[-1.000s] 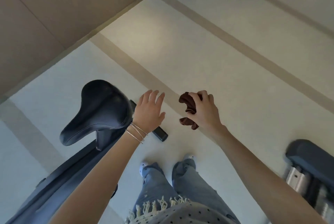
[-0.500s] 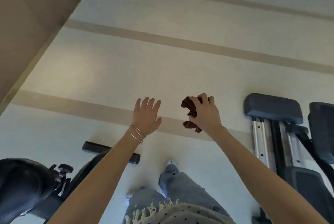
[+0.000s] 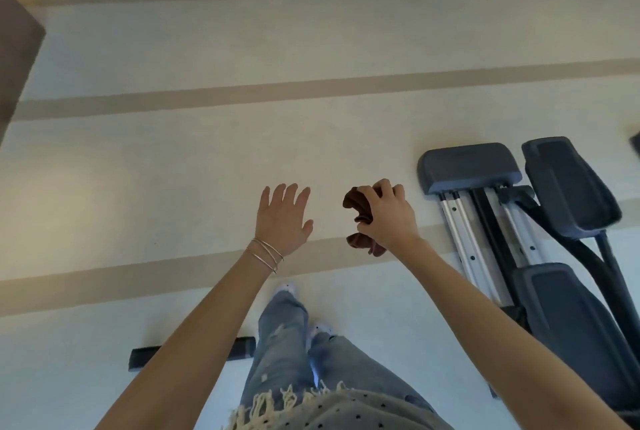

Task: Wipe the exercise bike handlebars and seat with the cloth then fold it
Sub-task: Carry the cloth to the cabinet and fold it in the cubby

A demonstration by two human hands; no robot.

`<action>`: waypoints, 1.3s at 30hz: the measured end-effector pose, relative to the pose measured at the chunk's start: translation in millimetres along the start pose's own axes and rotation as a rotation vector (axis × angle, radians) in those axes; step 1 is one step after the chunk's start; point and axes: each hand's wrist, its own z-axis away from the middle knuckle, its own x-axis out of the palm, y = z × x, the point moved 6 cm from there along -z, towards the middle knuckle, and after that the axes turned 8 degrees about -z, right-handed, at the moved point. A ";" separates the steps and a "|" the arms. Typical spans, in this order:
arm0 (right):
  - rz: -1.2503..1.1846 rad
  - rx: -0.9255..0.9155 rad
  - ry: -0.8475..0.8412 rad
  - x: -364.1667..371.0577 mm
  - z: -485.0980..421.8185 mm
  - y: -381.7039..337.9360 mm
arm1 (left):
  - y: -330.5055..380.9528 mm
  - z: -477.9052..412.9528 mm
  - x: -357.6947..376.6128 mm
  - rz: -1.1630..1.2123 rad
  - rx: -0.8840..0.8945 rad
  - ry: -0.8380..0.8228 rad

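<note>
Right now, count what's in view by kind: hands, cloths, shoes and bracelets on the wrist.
Hands: 2, the open left hand and the right hand
Cloths: 1, a bunched brown cloth in the right hand
Shoes: 2, white toes
Bracelets: about 3 thin bangles
Total: 8

A pale floor (image 3: pixel 173 58) with darker tan stripes (image 3: pixel 311 88) running across it fills most of the view. At the right stands a grey exercise machine (image 3: pixel 568 256) with padded foot plates and silver rails (image 3: pixel 460 235). A short black bar (image 3: pixel 194 353) lies on the floor near the bottom. A brown wall corner (image 3: pixel 15 62) shows at the left edge.
</note>
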 end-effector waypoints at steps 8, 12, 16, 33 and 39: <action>-0.019 0.076 0.067 -18.4 -69.2 -6.7 | -29.7 -81.6 -14.9 -0.008 0.099 0.021; -0.016 0.107 0.122 -44.3 -114.8 -16.2 | -57.5 -136.9 -42.0 -0.015 0.135 0.093; -0.024 0.146 0.173 -64.3 -152.3 -21.8 | -74.4 -178.7 -61.4 -0.024 0.189 0.125; -0.227 0.255 0.161 -76.3 -258.6 50.8 | -65.9 -316.4 -53.5 -0.031 0.237 0.058; -0.161 0.214 0.198 -124.5 -324.9 99.4 | -31.2 -399.9 -90.2 -0.023 0.234 0.104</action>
